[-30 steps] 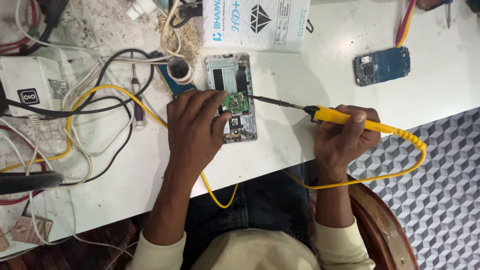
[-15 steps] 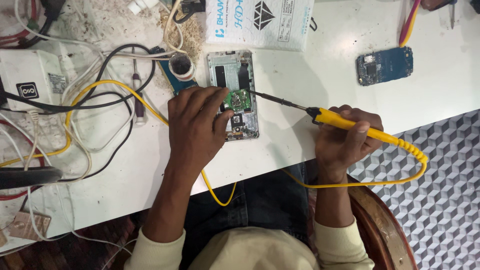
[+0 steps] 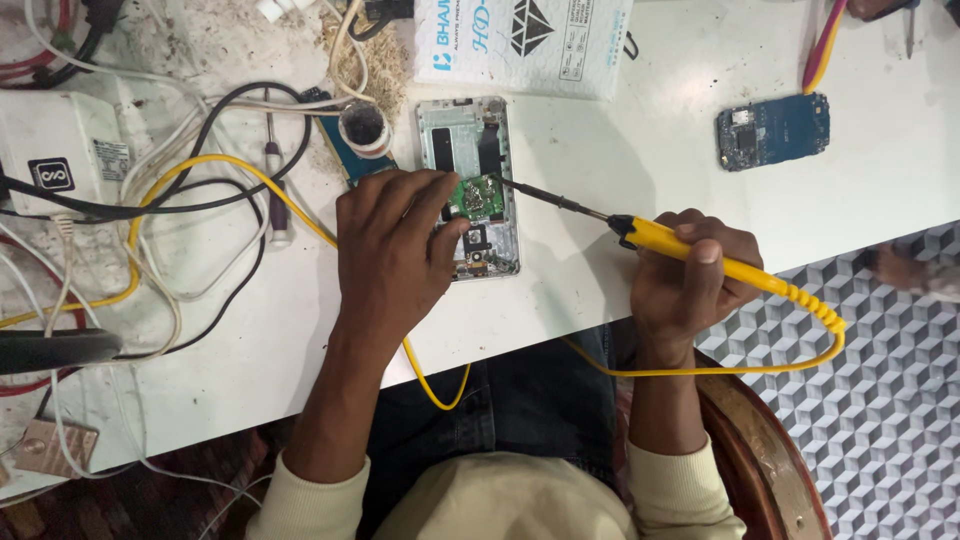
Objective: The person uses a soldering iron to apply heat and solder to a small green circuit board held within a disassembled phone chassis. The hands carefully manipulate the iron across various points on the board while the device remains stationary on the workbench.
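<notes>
The left hand (image 3: 395,255) is lying palm down over the opened phone (image 3: 468,185) on the white tabletop (image 3: 600,250), its fingertips pressing a small green board (image 3: 476,197) in the phone's middle, so it is pinning rather than gripping. The right hand (image 3: 690,285) is closing around the yellow handle of a soldering iron (image 3: 680,245), whose dark tip is touching the green board's right edge. A blue board (image 3: 773,131) is lying well apart at the upper right, and 1 yellow cable (image 3: 190,170) is looping among wires on the left.

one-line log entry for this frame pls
left hand: pressing green circuit board in opened phone | right hand: gripping yellow soldering iron, tip at board | surface: white table
</notes>
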